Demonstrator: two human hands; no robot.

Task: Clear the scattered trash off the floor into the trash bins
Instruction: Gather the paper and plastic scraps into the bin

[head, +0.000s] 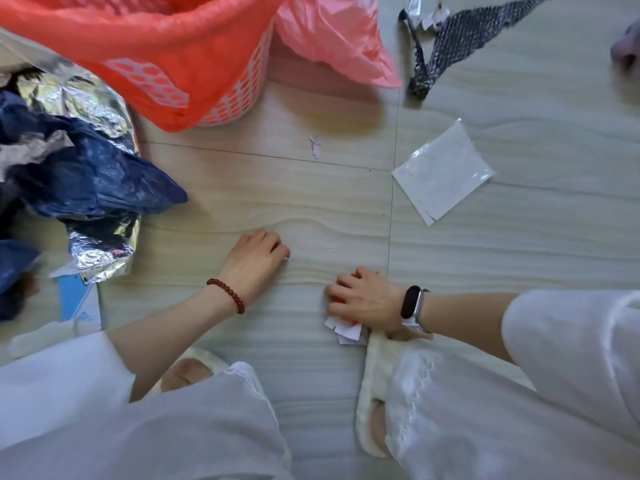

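right hand (367, 299) clenched around crumpled red-and-white paper scraps (346, 330), left hand (254, 263) fingers curled on smooth woodgrain floor (311, 202)

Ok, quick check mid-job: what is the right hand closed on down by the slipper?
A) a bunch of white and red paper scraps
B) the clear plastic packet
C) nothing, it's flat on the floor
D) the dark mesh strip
A: the right hand is curled over white and red paper scraps that poke out beneath it, while the clear plastic packet and the dark mesh strip lie untouched farther off.
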